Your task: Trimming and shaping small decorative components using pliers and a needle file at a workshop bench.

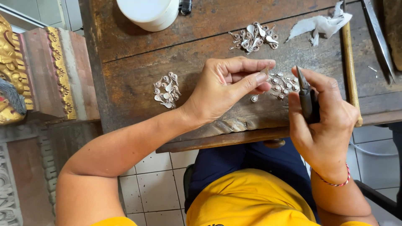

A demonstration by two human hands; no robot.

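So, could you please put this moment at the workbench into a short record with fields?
Surface: worn wooden workbench
Left hand: pinches a tiny piece at the fingertips, too small to identify
Right hand: grips small dark pliers, tips pointing up
Under the hands: silver filigree ornament, partly hidden
Other ornaments: one at left, one farther back
Also on the bench: white round container, crumpled white scrap

A single camera, worn on the person's head, looks steeply down and slightly forward over the yellow shirt (247,196) and lap onto the near edge of the wooden desk (138,62). It sits close: both forearms run in from the bottom, and tiled floor (155,188) shows below the desk.
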